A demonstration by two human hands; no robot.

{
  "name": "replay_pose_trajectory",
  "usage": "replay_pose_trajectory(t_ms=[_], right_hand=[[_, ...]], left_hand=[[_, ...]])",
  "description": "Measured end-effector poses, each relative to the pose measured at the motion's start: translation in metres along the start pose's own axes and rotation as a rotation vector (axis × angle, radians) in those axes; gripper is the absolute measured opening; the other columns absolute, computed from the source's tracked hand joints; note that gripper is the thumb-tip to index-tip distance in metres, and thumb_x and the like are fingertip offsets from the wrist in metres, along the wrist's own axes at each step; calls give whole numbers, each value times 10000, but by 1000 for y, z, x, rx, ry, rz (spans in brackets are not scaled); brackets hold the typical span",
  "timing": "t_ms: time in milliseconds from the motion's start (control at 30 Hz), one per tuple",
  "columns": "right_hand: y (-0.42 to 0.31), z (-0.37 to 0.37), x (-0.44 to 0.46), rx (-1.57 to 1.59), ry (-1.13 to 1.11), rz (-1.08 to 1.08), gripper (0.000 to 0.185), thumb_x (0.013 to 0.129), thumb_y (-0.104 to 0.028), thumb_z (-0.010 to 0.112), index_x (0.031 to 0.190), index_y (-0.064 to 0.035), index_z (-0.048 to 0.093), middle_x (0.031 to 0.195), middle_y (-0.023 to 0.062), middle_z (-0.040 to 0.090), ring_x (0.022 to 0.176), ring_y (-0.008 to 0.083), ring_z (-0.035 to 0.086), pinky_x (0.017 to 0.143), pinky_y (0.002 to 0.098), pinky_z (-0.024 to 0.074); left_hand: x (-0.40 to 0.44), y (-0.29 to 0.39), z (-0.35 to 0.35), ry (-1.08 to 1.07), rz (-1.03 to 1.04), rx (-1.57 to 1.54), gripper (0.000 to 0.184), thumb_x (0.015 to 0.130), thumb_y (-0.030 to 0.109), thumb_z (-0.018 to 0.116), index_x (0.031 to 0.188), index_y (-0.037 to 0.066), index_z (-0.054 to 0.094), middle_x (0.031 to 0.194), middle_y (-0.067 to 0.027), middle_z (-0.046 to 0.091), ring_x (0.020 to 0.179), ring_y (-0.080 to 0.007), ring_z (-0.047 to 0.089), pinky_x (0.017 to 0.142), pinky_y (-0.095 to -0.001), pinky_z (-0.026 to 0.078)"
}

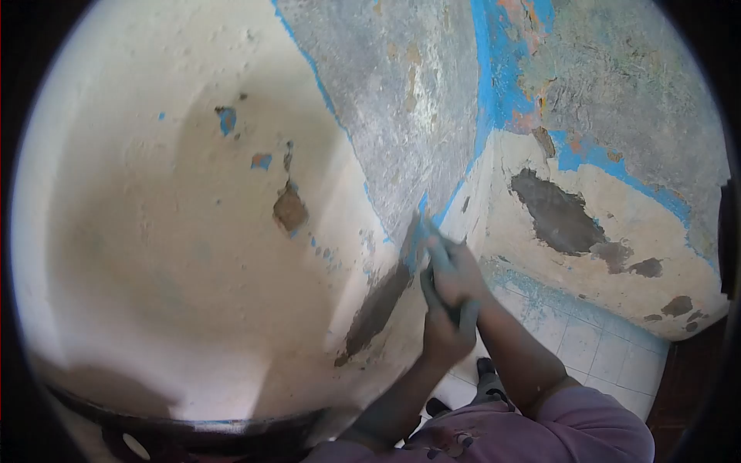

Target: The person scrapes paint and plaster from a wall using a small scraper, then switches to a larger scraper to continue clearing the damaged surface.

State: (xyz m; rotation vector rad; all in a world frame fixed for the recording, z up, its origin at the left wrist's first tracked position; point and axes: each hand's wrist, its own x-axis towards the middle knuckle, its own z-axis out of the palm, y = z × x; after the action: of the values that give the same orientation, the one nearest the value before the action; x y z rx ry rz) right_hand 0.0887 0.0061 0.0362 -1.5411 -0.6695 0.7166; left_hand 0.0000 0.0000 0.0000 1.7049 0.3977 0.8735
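My right hand point(455, 270) is up against the wall near the corner, its fingers closed and blurred by motion. Just below it, my left hand point(450, 330) is closed too, close against the right hand's heel. Both seem to grip one narrow tool pointing at the wall, but its kind is hidden by the fingers and blur. Around the fingertips, the wall shows a strip of blue paint point(423, 204) and a dark bare patch point(378, 312) running down to the left. Above lies a large grey stripped area point(401, 100) edged in blue.
Cream paint point(193, 270) covers the left wall, with chipped spots point(290, 210). The right wall point(648, 201) carries grey stripped areas and dark patches. Below are a tiled floor point(610, 359) with dust along the wall, my feet, and a dark curved object point(208, 432) at lower left.
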Motion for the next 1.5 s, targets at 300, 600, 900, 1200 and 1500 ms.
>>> replay_pose_trajectory(t_ms=[300,600,900,1200,1500], right_hand=[[-10,0,-20,-139,110,-278,492,911,-341,377,1269,-6,417,921,295,590,935,390,585,829,385,435],[8,6,-9,-348,173,-371,510,910,-369,358,1292,-34,398,951,293,588,959,401,570,831,399,433],[-9,-3,-9,-234,130,-321,480,906,-355,371,1281,-61,426,880,289,598,906,422,581,791,408,450],[-9,-1,-3,-148,114,-235,495,901,-355,381,1253,-13,443,919,307,581,926,428,567,798,402,452],[-5,1,-1,-236,180,-483,517,903,-345,392,1281,7,393,943,315,573,971,414,557,819,380,443]], left_hand=[[-3,-1,-2,83,323,205,751,839,260,497,1333,-70,38,1049,-295,528,929,-347,593,761,-347,482],[-3,7,4,149,351,99,503,912,245,367,1287,-70,255,1179,-181,449,1050,-254,492,862,-336,415],[9,-11,1,111,304,129,735,840,281,502,1344,-61,91,1182,-304,441,1094,-351,496,896,-370,403],[0,-4,0,45,166,21,695,871,269,463,1337,-67,72,1214,-241,419,1075,-286,488,881,-326,405],[10,4,2,132,388,160,684,863,244,488,1333,-85,114,1248,-286,386,1145,-320,450,936,-354,371]])
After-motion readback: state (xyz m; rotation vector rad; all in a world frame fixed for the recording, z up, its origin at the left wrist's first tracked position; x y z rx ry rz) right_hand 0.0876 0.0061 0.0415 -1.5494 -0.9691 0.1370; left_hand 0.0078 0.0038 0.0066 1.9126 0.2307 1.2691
